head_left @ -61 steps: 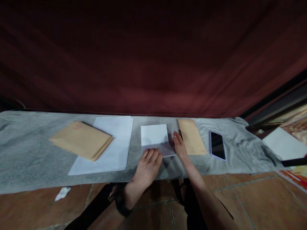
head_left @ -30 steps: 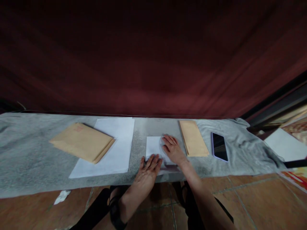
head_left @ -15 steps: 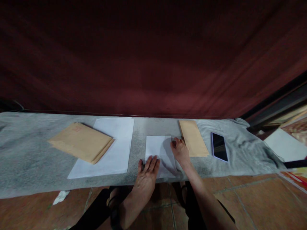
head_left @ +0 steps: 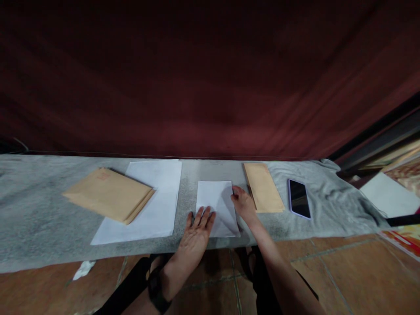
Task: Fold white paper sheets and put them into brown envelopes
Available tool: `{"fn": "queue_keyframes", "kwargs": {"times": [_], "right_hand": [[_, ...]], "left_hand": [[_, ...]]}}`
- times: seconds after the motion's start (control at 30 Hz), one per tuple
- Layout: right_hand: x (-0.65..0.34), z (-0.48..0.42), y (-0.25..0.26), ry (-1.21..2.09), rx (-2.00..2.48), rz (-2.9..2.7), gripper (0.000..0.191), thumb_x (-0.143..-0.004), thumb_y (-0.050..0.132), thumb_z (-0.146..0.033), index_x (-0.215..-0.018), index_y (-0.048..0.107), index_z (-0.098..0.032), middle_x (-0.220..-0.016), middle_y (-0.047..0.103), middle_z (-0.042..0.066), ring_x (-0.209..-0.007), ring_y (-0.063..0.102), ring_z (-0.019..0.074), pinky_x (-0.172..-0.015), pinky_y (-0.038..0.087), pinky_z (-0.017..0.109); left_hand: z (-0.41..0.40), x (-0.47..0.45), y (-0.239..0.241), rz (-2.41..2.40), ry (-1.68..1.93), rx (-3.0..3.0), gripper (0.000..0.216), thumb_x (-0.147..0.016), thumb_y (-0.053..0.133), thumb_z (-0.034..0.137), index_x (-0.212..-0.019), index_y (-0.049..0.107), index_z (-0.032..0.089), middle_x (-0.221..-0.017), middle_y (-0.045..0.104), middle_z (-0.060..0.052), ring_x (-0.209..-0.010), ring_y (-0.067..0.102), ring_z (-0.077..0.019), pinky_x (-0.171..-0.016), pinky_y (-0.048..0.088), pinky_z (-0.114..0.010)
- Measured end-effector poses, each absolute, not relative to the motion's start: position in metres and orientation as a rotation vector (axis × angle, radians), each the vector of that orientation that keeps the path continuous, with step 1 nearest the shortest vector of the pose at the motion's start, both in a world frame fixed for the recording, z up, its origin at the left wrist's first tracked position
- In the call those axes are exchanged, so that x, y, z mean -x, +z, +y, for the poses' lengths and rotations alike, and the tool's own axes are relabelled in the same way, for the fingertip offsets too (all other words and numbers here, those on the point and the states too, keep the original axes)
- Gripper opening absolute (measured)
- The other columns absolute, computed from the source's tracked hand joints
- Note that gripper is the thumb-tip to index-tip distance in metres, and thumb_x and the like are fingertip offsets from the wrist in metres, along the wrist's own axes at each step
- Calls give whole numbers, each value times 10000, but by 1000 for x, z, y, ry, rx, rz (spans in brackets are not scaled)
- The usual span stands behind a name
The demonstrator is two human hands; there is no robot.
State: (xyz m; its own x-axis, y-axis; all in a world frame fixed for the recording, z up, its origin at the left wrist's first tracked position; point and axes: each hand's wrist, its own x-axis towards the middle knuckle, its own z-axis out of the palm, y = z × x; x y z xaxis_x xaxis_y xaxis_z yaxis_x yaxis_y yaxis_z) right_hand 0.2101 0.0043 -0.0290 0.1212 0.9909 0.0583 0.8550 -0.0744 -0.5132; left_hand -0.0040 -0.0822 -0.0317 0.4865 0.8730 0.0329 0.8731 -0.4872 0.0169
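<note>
A white sheet of paper [head_left: 216, 192], apparently folded, lies on the grey cloth in front of me. My left hand [head_left: 198, 227] rests flat on its lower left part, fingers spread. My right hand [head_left: 243, 201] is at the paper's right edge with its fingers curled together on that edge; the fingertips are partly hidden. Close by on the right lies a brown envelope [head_left: 265, 188]. Over on the left, a stack of brown envelopes [head_left: 110, 194] sits at an angle across larger white sheets [head_left: 160, 210].
A phone [head_left: 299, 199] with a pale purple case lies right of the envelope. The grey cloth [head_left: 29, 210] covers a long narrow surface, with a dark red curtain [head_left: 210, 109] behind. Crumpled tissue [head_left: 84, 270] is on the tiled floor [head_left: 348, 267].
The paper has slid slightly away from me, and my left hand has moved forward with it. My right hand stays at its right edge, a little further forward.
</note>
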Motion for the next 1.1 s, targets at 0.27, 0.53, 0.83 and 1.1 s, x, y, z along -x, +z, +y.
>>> {"fn": "queue_keyframes", "kwargs": {"times": [0.27, 0.53, 0.83, 1.1], "right_hand": [[-186, -7, -17, 334, 1612, -2074, 404, -1020, 402, -242, -1357, 620, -197, -1335, 666, 88, -1273, 575, 222, -1109, 445, 375], [-150, -34, -31, 259, 1517, -2388, 505, -1078, 332, -384, -1540, 418, -196, -1631, 351, 66, -1511, 311, 236, -1250, 234, 473], [-173, -32, -42, 33, 1597, -2359, 534, -1067, 381, -366, -1568, 362, -184, -1628, 344, 98, -1508, 320, 243, -1239, 248, 464], [-174, -36, -44, -29, 1623, -2423, 558, -1019, 382, -223, -1570, 351, -140, -1648, 294, 103, -1519, 289, 267, -1241, 233, 483]], "left_hand": [[-91, -2, -25, -1540, -38, 2711, 724, -831, 355, -22, -1501, 463, 230, -1593, 423, -126, -1482, 373, -298, -1167, 373, -588], [-94, 3, -19, -1487, 7, 2772, 595, -860, 394, 60, -1443, 513, 81, -1549, 460, -196, -1492, 351, -302, -1214, 294, -567], [-88, 17, -2, -1573, -109, 3010, 637, -962, 466, 389, -1532, 379, 119, -1604, 381, -168, -1514, 311, -283, -1243, 227, -566], [-45, -21, -15, -1748, -527, 2735, 561, -1049, 263, 334, -1523, 373, 56, -1596, 397, -181, -1520, 296, -271, -1241, 274, -509]]}}
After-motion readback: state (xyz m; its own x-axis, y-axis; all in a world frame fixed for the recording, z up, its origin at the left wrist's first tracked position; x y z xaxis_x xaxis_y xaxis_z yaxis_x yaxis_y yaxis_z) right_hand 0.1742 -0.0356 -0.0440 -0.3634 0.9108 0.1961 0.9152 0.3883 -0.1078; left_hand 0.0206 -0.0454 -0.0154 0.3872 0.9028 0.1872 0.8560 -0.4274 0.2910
